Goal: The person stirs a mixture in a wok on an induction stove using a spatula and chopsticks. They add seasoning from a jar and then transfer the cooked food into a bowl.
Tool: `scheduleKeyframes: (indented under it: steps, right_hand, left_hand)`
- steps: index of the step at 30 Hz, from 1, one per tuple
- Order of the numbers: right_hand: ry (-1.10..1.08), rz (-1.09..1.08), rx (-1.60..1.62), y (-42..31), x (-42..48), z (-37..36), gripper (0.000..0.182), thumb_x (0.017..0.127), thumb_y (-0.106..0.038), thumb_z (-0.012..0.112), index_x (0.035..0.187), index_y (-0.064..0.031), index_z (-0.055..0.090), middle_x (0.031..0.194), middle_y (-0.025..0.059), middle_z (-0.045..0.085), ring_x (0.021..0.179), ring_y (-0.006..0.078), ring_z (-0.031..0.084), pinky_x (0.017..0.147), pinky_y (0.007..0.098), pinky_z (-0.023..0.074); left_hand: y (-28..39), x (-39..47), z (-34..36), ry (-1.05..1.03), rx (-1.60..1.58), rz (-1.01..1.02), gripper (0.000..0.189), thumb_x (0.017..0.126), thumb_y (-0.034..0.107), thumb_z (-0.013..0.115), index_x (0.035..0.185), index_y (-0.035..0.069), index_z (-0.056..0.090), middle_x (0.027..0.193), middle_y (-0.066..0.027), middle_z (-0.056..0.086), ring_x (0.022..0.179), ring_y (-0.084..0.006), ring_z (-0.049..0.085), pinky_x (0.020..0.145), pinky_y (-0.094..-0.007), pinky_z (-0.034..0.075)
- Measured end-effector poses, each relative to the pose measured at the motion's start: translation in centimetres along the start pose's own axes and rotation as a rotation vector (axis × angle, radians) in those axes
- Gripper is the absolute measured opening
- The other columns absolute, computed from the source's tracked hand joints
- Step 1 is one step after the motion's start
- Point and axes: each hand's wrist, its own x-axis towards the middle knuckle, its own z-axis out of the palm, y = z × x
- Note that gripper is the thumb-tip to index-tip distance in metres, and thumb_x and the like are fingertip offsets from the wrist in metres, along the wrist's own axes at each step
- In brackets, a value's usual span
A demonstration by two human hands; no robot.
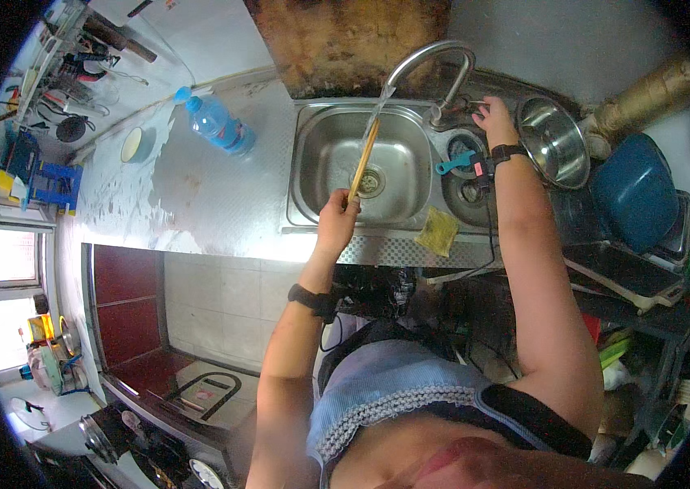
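In my left hand (337, 223) is a bunch of wooden chopsticks (366, 156), gripped at the lower end and slanting up over the steel sink basin (406, 165). Water runs from the spout of the curved tap (430, 50) onto their upper tips. Beyond the small side basin (456, 194), my right hand (496, 125) has its thumb and fingers at the tap lever (478, 105). A teal-handled tool (456, 162) lies across the small basin, just short of that hand. Below the chopsticks shows the drain strainer (370, 181).
A yellow cloth (438, 231) lies on the sink's front edge. Right of the sink are a steel bowl (554, 143) and a blue basin (635, 192). On the left counter (198, 202) stand a blue plastic bottle (216, 125) and a small bowl (132, 145).
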Motion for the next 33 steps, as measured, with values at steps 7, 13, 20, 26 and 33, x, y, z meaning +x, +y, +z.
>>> scheduleKeyframes:
  steps: [7,13,20,26,33]
  right_hand:
    - [0.023,-0.102,-0.248,2.9,-7.0,1.3,0.048,0.083,-0.013,0.054,0.128,-0.0073,0.040,0.132,0.0157,0.036,0.118,0.0322,0.041,0.091,0.0477,0.0394]
    - [-0.433,-1.121,-1.119,13.2,-24.8,5.1,0.081,0.076,-0.001,0.060,0.143,-0.0229,0.020,0.111,0.0173,0.056,0.091,0.0326,0.056,0.079,0.0406,0.0469]
    - [-0.821,-1.227,-1.198,22.3,-40.2,9.2,0.050,0.075,-0.005,0.060,0.123,-0.0127,0.048,0.086,0.0172,0.056,0.077,0.0367,0.056,0.068,0.0453,0.0463]
    - [-0.475,-1.111,-1.259,26.2,-45.8,12.9,0.027,0.077,-0.016,0.066,0.094,-0.0044,0.049,0.082,0.0175,0.057,0.075,0.0368,0.057,0.064,0.0448,0.0437]
    - [-0.465,-1.152,-1.236,32.1,-47.0,17.1,0.043,0.076,-0.016,0.069,0.110,-0.0006,0.047,0.116,0.0225,0.053,0.103,0.0394,0.051,0.086,0.0443,0.0424]
  left_hand:
    - [0.0,-2.2,-1.9,0.039,0.072,0.034,0.022,0.088,0.020,0.054,0.098,0.001,0.054,0.073,-0.0139,0.062,0.067,-0.0265,0.060,0.063,-0.0349,0.046]
    - [-2.6,-3.9,-6.9,0.060,0.040,0.019,0.023,0.086,0.021,0.055,0.099,0.002,0.054,0.077,-0.0192,0.061,0.073,-0.0337,0.061,0.065,-0.0402,0.046]
    - [-1.5,-8.8,-15.7,-0.035,0.110,0.136,0.025,0.085,0.021,0.054,0.099,0.000,0.056,0.082,-0.0218,0.061,0.076,-0.0360,0.058,0.069,-0.0415,0.045]
    - [-5.0,-12.1,-25.7,-0.161,0.052,0.164,0.046,0.085,0.031,0.060,0.117,-0.001,0.051,0.108,-0.0166,0.058,0.081,-0.0285,0.059,0.073,-0.0352,0.048]
    - [-10.3,-10.7,-38.8,0.138,0.392,0.333,0.043,0.078,0.021,0.067,0.113,0.000,0.054,0.107,-0.0185,0.059,0.098,-0.0310,0.057,0.083,-0.0375,0.046]
